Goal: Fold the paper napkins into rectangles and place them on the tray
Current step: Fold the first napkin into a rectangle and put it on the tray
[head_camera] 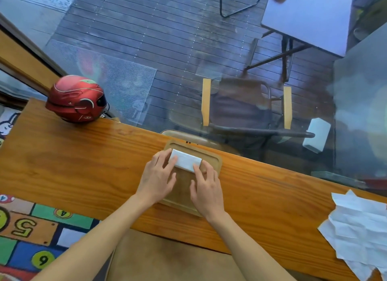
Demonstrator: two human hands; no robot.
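Folded napkin sits at the tray's far end, long axis crosswise. Your left hand and right hand touch its ends, fingers extended; unfolded napkins lie right of the tray.

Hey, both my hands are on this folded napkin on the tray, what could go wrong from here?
1. The folded napkin lies at the far end of the tray, with fingers of the left hand and right hand on its ends. It may spring open on release.
2. The creased unfolded napkins appear to overhang the near edge of the table and could slip off.
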